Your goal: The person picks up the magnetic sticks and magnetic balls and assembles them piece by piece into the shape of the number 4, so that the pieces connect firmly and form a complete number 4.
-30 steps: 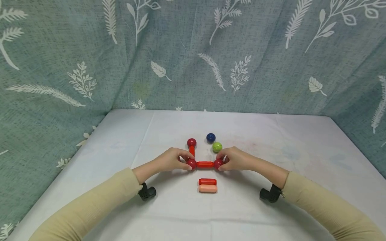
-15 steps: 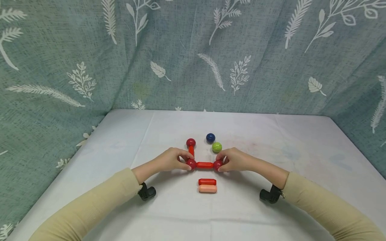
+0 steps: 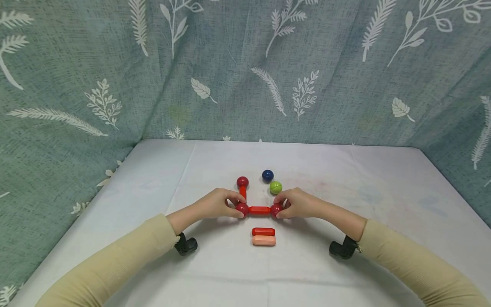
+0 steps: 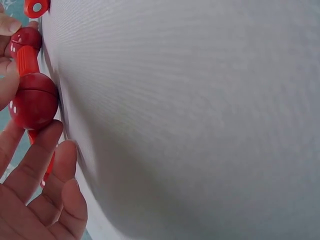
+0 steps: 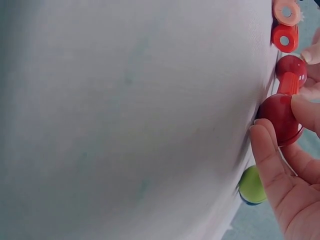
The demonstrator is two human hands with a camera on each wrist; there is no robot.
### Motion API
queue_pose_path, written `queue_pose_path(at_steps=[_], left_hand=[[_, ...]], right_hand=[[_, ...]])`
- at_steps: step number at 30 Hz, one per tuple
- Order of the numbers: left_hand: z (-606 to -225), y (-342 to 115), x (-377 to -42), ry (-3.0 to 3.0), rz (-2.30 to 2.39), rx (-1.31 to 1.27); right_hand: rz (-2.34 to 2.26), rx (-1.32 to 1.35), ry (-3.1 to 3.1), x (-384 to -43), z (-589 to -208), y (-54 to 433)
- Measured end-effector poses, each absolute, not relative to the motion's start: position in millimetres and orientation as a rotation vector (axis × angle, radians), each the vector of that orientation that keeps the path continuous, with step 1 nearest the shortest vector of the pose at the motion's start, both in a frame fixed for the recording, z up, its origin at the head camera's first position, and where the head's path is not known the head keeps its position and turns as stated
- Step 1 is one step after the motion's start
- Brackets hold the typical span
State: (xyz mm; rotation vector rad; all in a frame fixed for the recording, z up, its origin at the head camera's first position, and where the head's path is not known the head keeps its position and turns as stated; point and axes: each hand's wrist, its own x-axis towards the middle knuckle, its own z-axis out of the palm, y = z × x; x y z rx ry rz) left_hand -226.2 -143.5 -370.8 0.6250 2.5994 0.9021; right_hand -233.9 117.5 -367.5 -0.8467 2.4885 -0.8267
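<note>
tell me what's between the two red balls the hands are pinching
In the head view, a red rod lies between them, spanning from the left ball, pinched by the left hand, to the right ball, pinched by the right hand.

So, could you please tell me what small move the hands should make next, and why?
I'd probably ease the right hand off the right red ball and reach for the loose red rod: the joining rod appears to meet both that ball and the left red ball, which the left hand holds, and no second rod shows at the right one.
</note>
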Motion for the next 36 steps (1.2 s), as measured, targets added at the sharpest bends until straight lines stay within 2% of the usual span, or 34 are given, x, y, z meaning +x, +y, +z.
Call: queue_pose_path(at_steps=[18, 27, 36], left_hand=[[-372, -163, -225, 2.652, 0.922, 0.593], [-371, -173, -223, 2.664, 0.93, 0.595], [-371, -179, -222, 2.665, 0.927, 0.563]], right_hand=[[-0.651, -0.863, 2.577, -225, -349, 112], [-0.486, -1.01, 2.54, -197, -355, 89], [-0.422, -1.015, 2.551, -194, -360, 83]])
